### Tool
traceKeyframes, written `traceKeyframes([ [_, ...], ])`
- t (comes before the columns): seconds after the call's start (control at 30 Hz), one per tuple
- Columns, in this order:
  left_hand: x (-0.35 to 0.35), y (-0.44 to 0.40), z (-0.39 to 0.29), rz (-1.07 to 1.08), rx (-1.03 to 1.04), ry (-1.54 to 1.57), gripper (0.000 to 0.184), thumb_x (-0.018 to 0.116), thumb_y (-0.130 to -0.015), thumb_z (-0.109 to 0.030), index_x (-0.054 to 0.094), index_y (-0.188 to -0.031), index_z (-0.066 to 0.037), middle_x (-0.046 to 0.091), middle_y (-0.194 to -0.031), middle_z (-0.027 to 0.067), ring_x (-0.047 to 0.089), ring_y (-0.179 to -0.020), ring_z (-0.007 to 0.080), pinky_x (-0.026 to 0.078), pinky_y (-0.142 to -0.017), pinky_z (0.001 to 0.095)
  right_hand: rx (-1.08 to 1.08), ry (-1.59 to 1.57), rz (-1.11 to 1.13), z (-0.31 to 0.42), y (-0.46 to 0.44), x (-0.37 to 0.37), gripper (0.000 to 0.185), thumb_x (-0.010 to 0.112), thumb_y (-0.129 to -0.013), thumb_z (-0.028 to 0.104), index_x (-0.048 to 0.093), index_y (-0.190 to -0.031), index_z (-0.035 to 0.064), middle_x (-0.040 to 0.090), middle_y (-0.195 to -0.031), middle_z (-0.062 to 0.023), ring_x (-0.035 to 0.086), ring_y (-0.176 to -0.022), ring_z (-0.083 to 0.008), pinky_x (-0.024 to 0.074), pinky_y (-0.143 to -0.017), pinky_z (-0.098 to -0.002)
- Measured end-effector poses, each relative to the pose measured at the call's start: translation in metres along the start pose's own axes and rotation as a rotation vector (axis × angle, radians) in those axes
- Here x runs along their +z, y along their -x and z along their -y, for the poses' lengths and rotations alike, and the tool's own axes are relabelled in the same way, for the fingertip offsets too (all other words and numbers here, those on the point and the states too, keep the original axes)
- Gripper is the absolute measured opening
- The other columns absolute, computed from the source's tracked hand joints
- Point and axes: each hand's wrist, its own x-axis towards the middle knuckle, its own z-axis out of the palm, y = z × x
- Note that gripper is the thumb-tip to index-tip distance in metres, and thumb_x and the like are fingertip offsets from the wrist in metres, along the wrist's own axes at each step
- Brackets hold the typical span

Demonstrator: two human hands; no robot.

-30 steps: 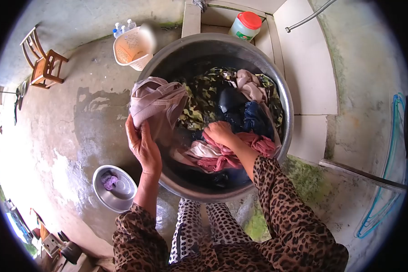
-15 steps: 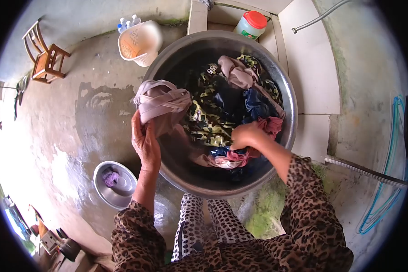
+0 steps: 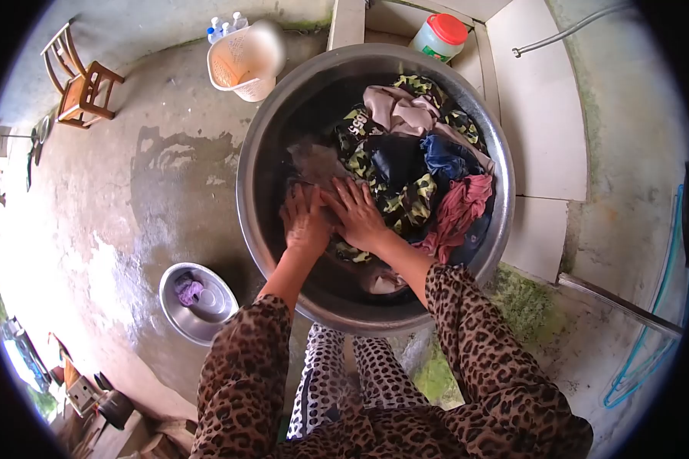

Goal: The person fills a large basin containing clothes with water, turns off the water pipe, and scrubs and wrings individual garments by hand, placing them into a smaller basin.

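Observation:
A large metal basin [image 3: 250, 222] holds dark water and wet clothes. My left hand [image 3: 306, 222] and my right hand [image 3: 357, 214] lie side by side in its left half, fingers spread and pointing away from me. Both press on a pinkish-grey cloth [image 3: 318, 163], which is blurred and mostly under water. Right of my hands are a camouflage garment [image 3: 409, 203], a dark blue cloth [image 3: 445, 156] and a dusty-red cloth [image 3: 463, 210]. Another pinkish-grey cloth [image 3: 400, 109] lies at the basin's far side.
A small metal bowl [image 3: 220, 300] with a purple cloth [image 3: 188, 291] stands on the wet floor to the left. Beyond are a white basket [image 3: 254, 90], several bottles and a wooden chair [image 3: 80, 92]. A red-lidded tub [image 3: 440, 37] sits behind the basin, by a tiled ledge [image 3: 540, 115].
My left hand has brought the pinkish-grey cloth from the basin's left rim down into the water and spread its fingers. My right hand has left the clothes at right and joined it.

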Motion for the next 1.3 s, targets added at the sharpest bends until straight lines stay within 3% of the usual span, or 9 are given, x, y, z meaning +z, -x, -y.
traceKeyframes([
  [0.4, 0.063, -0.018, -0.006, 0.352, -0.011, -0.123, 0.06, 0.059, -0.086, -0.03, 0.038, -0.139, -0.008, 0.04, -0.14, 0.0225, 0.045, -0.123, 0.0392, 0.036, -0.102, 0.0478, 0.063, 0.006, -0.227, -0.043, -0.007, 0.084, 0.034, 0.052, -0.088, 0.022, 0.061, -0.118, 0.0084, 0.064, -0.103, -0.0132, 0.063, -0.087, -0.0304, 0.0466, -0.08, -0.0499],
  [0.57, 0.092, 0.004, 0.008, -0.339, -0.456, 1.041, 0.045, 0.062, -0.085, -0.033, 0.056, -0.121, -0.007, 0.064, -0.106, 0.0172, 0.063, -0.096, 0.0313, 0.051, -0.079, 0.0444, 0.258, -0.409, 0.064, -0.042, -0.021, 0.003, 0.017, 0.058, -0.075, 0.014, 0.064, -0.085, 0.0021, 0.065, -0.092, -0.0208, 0.063, -0.087, -0.0349, 0.0498, -0.077, -0.0417],
  [0.7, 0.007, 0.025, -0.017, 0.071, -0.822, 1.951, 0.066, 0.05, -0.087, -0.062, 0.054, -0.118, -0.004, 0.062, -0.109, 0.0147, 0.063, -0.097, 0.0299, 0.053, -0.075, 0.0448, 0.18, -0.586, -0.33, 0.024, 0.018, -0.074, 0.024, 0.056, -0.068, 0.004, 0.062, -0.089, -0.0041, 0.063, -0.096, -0.0215, 0.059, -0.09, -0.0391, 0.0465, -0.082, -0.0441],
  [0.9, -0.044, 0.031, -0.034, 0.818, -0.296, 2.807, 0.059, 0.059, -0.085, -0.055, 0.052, -0.121, -0.008, 0.058, -0.111, 0.015, 0.059, -0.09, 0.0284, 0.043, -0.096, 0.0471, 0.048, -0.703, -0.482, 0.134, 0.08, -0.146, 0.036, 0.064, -0.072, 0.009, 0.051, -0.105, 0.0002, 0.049, -0.121, -0.0193, 0.049, -0.107, -0.0388, 0.0382, -0.093, -0.0466],
  [0.97, -0.045, 0.06, -0.06, 0.064, -0.06, 2.332, 0.054, 0.061, -0.086, -0.022, 0.042, -0.134, -0.006, 0.06, -0.098, 0.009, 0.059, -0.083, 0.0204, 0.049, -0.085, 0.0384, 0.027, -0.633, -0.518, 0.151, 0.091, -0.14, 0.047, 0.073, -0.073, 0.015, 0.05, -0.112, 0.0023, 0.05, -0.123, -0.0175, 0.05, -0.106, -0.0371, 0.039, -0.094, -0.0432],
  [1.07, -0.071, 0.078, -0.072, -0.034, -0.04, 1.856, 0.039, 0.055, -0.092, -0.007, 0.049, -0.129, 0.001, 0.058, -0.076, 0.0001, 0.054, -0.063, 0.0088, 0.051, -0.06, 0.0242, 0.126, -0.399, -0.569, 0.162, 0.084, -0.134, 0.046, 0.078, -0.071, 0.026, 0.06, -0.11, 0.0106, 0.053, -0.105, -0.0113, 0.051, -0.096, -0.0301, 0.0385, -0.087, -0.0423],
  [1.13, 0.052, 0.027, -0.053, 0.425, -0.341, 3.043, 0.033, 0.046, -0.1, -0.032, 0.057, -0.091, -0.003, 0.056, -0.073, 0.0005, 0.05, -0.064, 0.0104, 0.039, -0.049, 0.0261, 0.184, -0.401, -0.629, 0.14, 0.068, -0.107, 0.024, 0.075, -0.075, 0.024, 0.065, -0.093, 0.0108, 0.053, -0.093, -0.0077, 0.052, -0.088, -0.0289, 0.0419, -0.078, -0.0428],
  [1.2, 0.07, 0.024, -0.051, 0.236, 0.232, 2.687, 0.03, 0.048, -0.098, -0.03, 0.053, -0.076, -0.01, 0.055, -0.07, 0.0019, 0.052, -0.06, 0.0152, 0.043, -0.055, 0.0311, 0.219, -0.416, -0.634, 0.116, 0.054, -0.096, 0.021, 0.069, -0.081, 0.028, 0.064, -0.084, 0.0077, 0.057, -0.083, -0.0092, 0.056, -0.077, -0.0292, 0.0455, -0.07, -0.0425],
  [1.3, -0.003, 0.05, -0.087, -0.184, -0.535, 2.237, 0.025, 0.051, -0.095, -0.03, 0.062, -0.093, -0.008, 0.061, -0.085, 0.0037, 0.059, -0.079, 0.0162, 0.048, -0.07, 0.0327, 0.203, -0.279, -0.614, 0.056, 0.027, -0.056, 0.032, 0.059, -0.088, 0.034, 0.065, -0.077, 0.0053, 0.061, -0.07, -0.0133, 0.06, -0.067, -0.0313, 0.0471, -0.065, -0.0436],
])
